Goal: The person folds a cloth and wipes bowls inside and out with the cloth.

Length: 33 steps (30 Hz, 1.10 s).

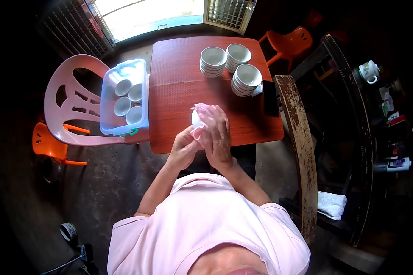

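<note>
Above the near edge of the red table (179, 96), my two hands are together around a white bowl (196, 119). My left hand (184, 149) grips its lower left side, fingers closed. Wrapped over the bowl's right side is my right hand (218, 137), pressing a pink cloth (205, 111) against it. Much of the bowl is hidden by the cloth and fingers. Farther back stand three stacks of white bowls: a left stack (213, 62), a rear stack (238, 56) and a front right stack (246, 81).
A clear plastic bin (144, 98) with several white bowls sits on a pink chair (55, 91) at the left. A dark phone-like slab (270, 98) lies at the table's right edge. A worn wooden bench (300, 160) stands close on the right. Orange chairs (50, 142) are on the floor.
</note>
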Each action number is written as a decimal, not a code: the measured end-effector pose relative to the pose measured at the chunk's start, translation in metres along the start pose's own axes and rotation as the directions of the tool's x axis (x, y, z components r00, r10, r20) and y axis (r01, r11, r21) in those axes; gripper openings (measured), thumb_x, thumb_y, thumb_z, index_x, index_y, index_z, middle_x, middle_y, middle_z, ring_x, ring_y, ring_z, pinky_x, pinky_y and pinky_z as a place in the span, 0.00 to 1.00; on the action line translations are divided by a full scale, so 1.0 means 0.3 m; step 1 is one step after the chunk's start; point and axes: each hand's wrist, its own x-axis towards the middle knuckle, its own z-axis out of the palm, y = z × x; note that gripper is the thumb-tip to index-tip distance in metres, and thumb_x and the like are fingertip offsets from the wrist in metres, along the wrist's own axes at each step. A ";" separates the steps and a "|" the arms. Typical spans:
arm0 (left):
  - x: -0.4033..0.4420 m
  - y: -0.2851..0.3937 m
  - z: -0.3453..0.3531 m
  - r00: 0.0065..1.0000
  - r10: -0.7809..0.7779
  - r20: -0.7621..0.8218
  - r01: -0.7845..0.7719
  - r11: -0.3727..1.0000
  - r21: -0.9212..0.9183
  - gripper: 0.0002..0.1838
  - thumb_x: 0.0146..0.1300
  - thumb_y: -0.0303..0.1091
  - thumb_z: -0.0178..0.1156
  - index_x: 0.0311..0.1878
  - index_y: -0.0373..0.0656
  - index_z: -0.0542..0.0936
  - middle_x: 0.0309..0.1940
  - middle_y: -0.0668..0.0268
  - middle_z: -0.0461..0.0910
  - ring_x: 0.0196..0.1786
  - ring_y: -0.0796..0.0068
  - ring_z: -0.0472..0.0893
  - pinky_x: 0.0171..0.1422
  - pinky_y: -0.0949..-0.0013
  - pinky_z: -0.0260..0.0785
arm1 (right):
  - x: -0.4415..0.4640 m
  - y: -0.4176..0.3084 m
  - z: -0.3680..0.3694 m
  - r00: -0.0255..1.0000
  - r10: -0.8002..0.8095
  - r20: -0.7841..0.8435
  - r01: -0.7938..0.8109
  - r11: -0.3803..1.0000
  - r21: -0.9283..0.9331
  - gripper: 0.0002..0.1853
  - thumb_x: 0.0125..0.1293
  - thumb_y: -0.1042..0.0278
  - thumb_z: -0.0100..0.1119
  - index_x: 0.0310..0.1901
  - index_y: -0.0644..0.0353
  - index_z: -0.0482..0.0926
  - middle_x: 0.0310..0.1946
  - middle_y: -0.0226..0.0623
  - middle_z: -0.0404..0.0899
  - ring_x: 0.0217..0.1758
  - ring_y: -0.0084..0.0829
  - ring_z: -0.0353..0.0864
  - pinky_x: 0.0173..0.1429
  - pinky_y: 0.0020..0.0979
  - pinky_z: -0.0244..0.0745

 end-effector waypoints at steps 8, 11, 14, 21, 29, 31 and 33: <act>0.008 -0.002 0.026 0.994 -0.030 -0.103 0.037 0.997 0.065 0.19 0.68 0.28 0.56 0.59 0.31 0.70 0.50 0.58 0.77 0.52 0.71 0.78 0.59 0.63 0.74 | 0.014 0.055 -0.013 0.904 0.378 0.201 -0.426 0.830 0.359 0.16 0.70 0.62 0.46 0.50 0.67 0.74 0.48 0.52 0.77 0.50 0.48 0.79 0.51 0.41 0.74; 0.015 0.029 0.020 0.987 -0.003 -0.162 -0.013 0.995 -0.098 0.20 0.67 0.28 0.56 0.60 0.31 0.69 0.52 0.54 0.77 0.53 0.67 0.80 0.57 0.57 0.76 | -0.026 0.010 -0.015 0.973 0.223 0.056 -0.229 0.927 0.297 0.20 0.74 0.60 0.45 0.60 0.64 0.70 0.60 0.50 0.71 0.65 0.52 0.69 0.66 0.43 0.66; 0.008 0.036 0.005 0.982 -0.025 -0.185 0.005 0.994 -0.107 0.21 0.66 0.30 0.57 0.60 0.31 0.69 0.51 0.52 0.77 0.53 0.65 0.80 0.58 0.52 0.75 | -0.062 0.048 -0.018 0.925 0.336 0.177 -0.380 0.811 0.446 0.17 0.72 0.61 0.49 0.58 0.59 0.73 0.63 0.47 0.68 0.69 0.50 0.64 0.69 0.43 0.63; -0.007 0.040 -0.012 0.973 -0.126 -0.193 0.066 0.955 -0.289 0.22 0.63 0.29 0.58 0.59 0.30 0.70 0.49 0.52 0.79 0.52 0.63 0.81 0.61 0.53 0.73 | -0.080 0.151 -0.043 0.911 0.285 0.298 -0.397 0.406 0.824 0.15 0.70 0.58 0.53 0.52 0.55 0.77 0.61 0.46 0.70 0.69 0.42 0.65 0.68 0.43 0.64; 0.018 0.006 -0.009 0.929 -0.030 -0.368 0.096 0.982 0.161 0.19 0.61 0.35 0.64 0.52 0.35 0.76 0.46 0.61 0.80 0.47 0.73 0.81 0.52 0.68 0.76 | 0.089 0.056 -0.081 0.971 0.069 0.227 -0.198 0.763 0.615 0.12 0.63 0.63 0.59 0.44 0.60 0.79 0.56 0.44 0.74 0.56 0.39 0.77 0.55 0.36 0.76; -0.007 -0.024 -0.018 0.970 0.063 -0.236 0.029 0.929 0.368 0.17 0.61 0.35 0.65 0.50 0.37 0.77 0.43 0.66 0.80 0.46 0.78 0.79 0.51 0.71 0.75 | 0.096 0.055 -0.060 0.923 -0.229 0.308 0.145 0.952 0.271 0.11 0.56 0.68 0.63 0.41 0.58 0.80 0.51 0.45 0.75 0.52 0.41 0.79 0.50 0.37 0.76; -0.013 -0.008 -0.006 0.979 -0.005 -0.203 0.077 0.935 0.345 0.15 0.62 0.34 0.64 0.49 0.39 0.78 0.41 0.66 0.80 0.45 0.79 0.79 0.51 0.71 0.75 | 0.025 0.116 0.004 0.906 -0.168 0.387 0.102 0.977 0.186 0.12 0.50 0.70 0.65 0.39 0.57 0.80 0.46 0.44 0.77 0.47 0.43 0.79 0.46 0.38 0.76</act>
